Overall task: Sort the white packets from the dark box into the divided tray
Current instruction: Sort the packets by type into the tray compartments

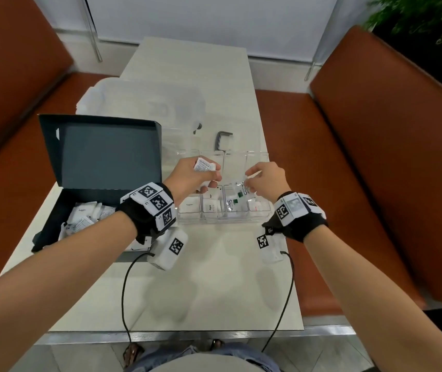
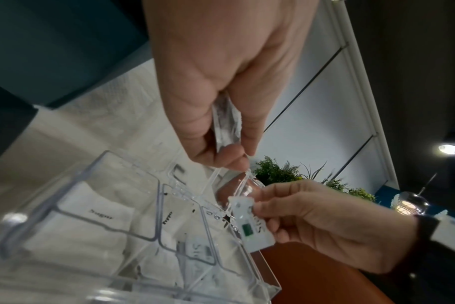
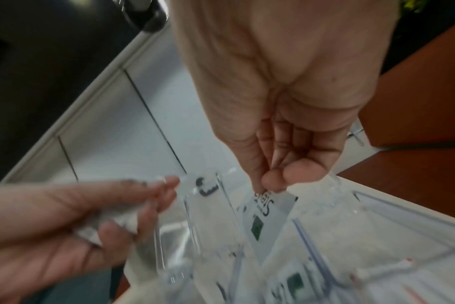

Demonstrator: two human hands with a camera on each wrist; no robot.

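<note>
Both hands are over the clear divided tray, which sits on the table.

Left hand: fingers curled around a small bunch of white packets; one with printed text sticks out the top of the fist. In the left wrist view a crinkled packet is pinched between thumb and fingers. Hand is above the tray's left compartments.

Right hand: thumb and forefinger pinch the top edge of a white packet with a green square, reading "Ste…". Packet hangs tilted, lower end down inside the tray, in the compartment second from the right. Same packet in the right wrist view and the left wrist view. Other fingers curl loosely.

Tray contents below the hands: a "Sugar" packet in the leftmost compartment, a "Pepper" packet next to it, more green-marked packets under the held one, a packet with red print in the rightmost.

Dark box is left of the left hand, lid up, with a pile of loose white packets in its base, partly behind the left forearm.

Past the hands: a white plastic bag and a grey handle-shaped piece just beyond the tray.
</note>
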